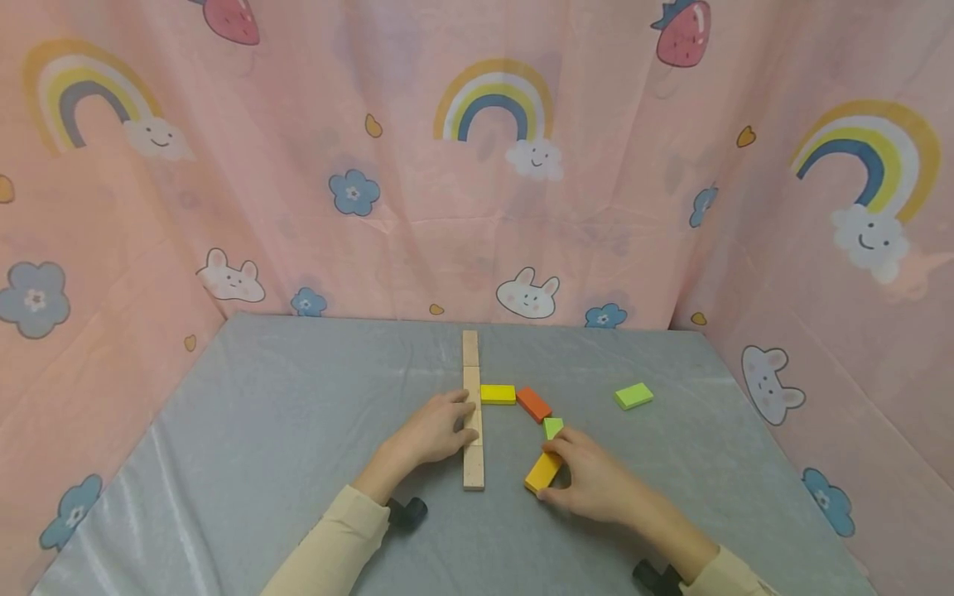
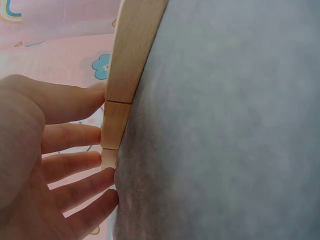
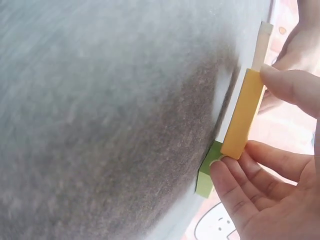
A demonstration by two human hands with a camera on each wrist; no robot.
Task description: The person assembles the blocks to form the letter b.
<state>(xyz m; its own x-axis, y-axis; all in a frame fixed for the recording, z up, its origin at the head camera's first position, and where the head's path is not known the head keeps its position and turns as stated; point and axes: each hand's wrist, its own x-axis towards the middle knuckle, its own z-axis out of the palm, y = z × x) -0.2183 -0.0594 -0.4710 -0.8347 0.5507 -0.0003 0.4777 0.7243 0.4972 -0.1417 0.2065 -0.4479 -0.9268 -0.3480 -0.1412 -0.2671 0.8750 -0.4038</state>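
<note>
Plain wooden blocks (image 1: 473,468) lie end to end in a straight column. Against the column's left side, my left hand (image 1: 436,428) touches the wood with its thumb and fingertips, the fingers fairly straight. My right hand (image 1: 596,478) pinches an orange-yellow block (image 1: 543,471) by its two ends, thumb at the near end. Beside the far end of that block is a green block (image 1: 553,427), partly behind my fingers; the right wrist view shows the green block (image 3: 210,167) near my fingertips. A red-orange block (image 1: 533,404) and a yellow block (image 1: 498,395) continue the curve to the column.
A separate light green block (image 1: 633,396) lies farther right on the grey cloth-covered table (image 1: 298,397). Pink patterned curtains (image 1: 417,248) stand behind the table and along both sides.
</note>
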